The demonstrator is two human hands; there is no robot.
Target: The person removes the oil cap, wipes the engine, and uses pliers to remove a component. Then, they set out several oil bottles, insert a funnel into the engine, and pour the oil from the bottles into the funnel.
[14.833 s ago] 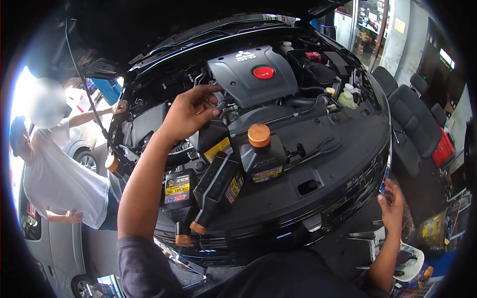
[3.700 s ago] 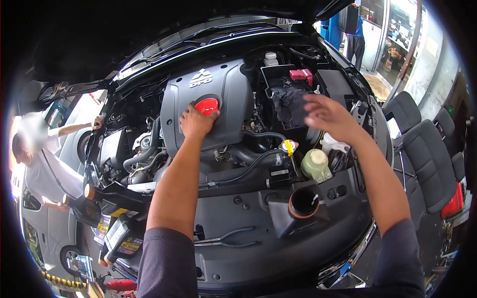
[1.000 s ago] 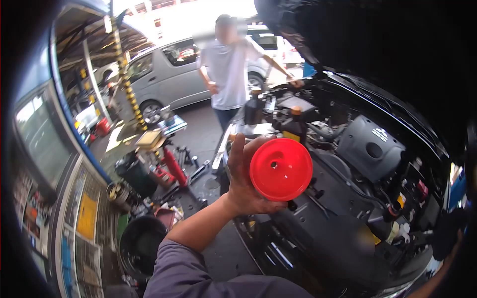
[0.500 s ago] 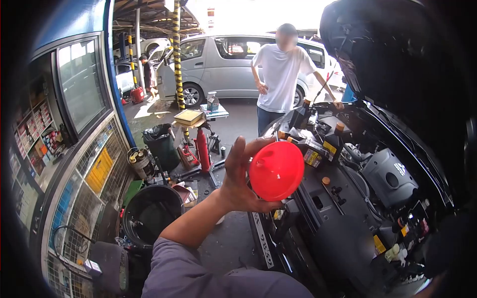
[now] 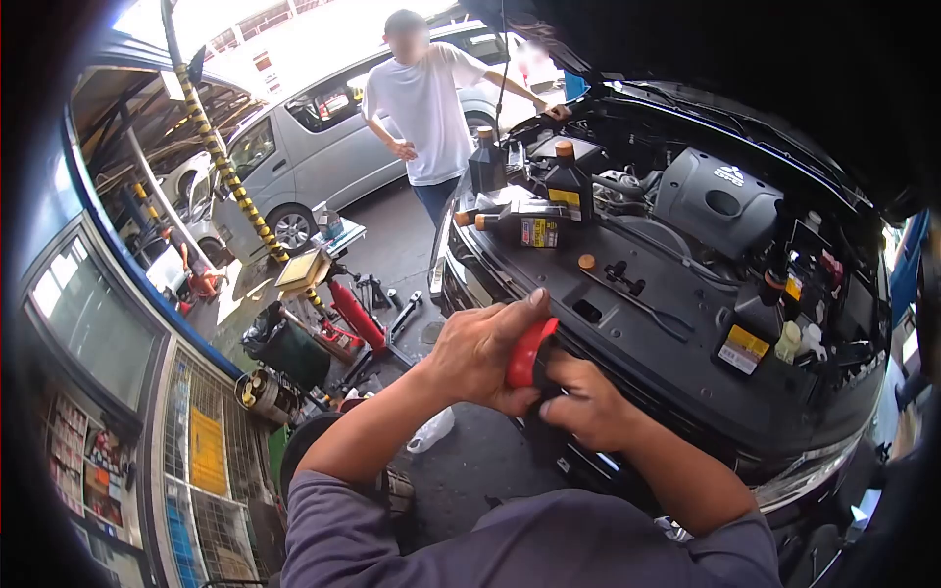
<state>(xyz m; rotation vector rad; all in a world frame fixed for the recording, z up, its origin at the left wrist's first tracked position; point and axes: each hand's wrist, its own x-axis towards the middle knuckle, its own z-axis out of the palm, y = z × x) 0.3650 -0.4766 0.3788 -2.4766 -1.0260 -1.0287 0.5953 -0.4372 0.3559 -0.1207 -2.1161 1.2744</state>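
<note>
My left hand (image 5: 475, 355) is closed around a red funnel (image 5: 530, 353), which is turned edge-on in front of my chest. Up against the funnel's open side is my right hand (image 5: 591, 407), its fingers curled. Something dark shows between the right fingers and the funnel, but I cannot make out what it is. Both hands are in front of the car's front edge. Beyond them, oil bottles (image 5: 568, 186) with orange-brown caps stand and lie on the engine bay's front cover, beside pliers (image 5: 669, 321) and a loose cap (image 5: 587, 262).
The raised hood (image 5: 745, 59) hangs over the engine cover (image 5: 718, 199). A person in a white shirt (image 5: 421, 108) leans one hand on the car. At left are a red jack (image 5: 357, 316), a bin (image 5: 294, 348) and wire-mesh shelving (image 5: 211, 431). Another dark bottle (image 5: 750, 338) stands at right.
The funnel has turned from facing me to edge-on and come lower. My right hand has come up to it. The view has swung right and tilted.
</note>
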